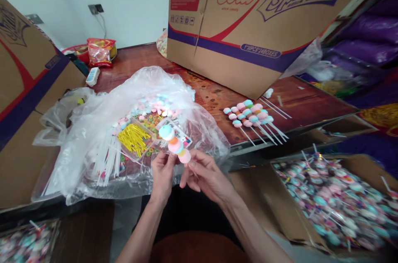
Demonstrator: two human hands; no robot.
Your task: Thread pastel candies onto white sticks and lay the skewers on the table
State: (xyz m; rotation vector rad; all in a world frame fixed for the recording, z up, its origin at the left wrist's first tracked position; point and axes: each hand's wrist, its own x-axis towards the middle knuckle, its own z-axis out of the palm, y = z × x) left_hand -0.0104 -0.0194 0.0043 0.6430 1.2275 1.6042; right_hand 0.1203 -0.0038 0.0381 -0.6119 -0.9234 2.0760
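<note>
A marshmallow skewer (175,145), with blue and pink pieces and orange and yellow bits between them, tilts up to the left in front of me. My right hand (208,176) closes on its lower end, by the bottom pink marshmallow; the stick there is mostly hidden by fingers. My left hand (162,176) is pinched against the skewer's left side, its fingertips partly hidden. Just beyond lie a container of yellow twist ties (133,138), loose marshmallows (158,105), ring-shaped bits (151,121) and white sticks (110,159), on and around a clear plastic bag (208,130).
Several finished skewers (248,114) lie at the table's right edge, below a large cardboard box (230,47). Another box (25,88) stands left. On the floor, an open carton (298,225) holds many wrapped skewers. A red snack packet (100,52) sits at the back.
</note>
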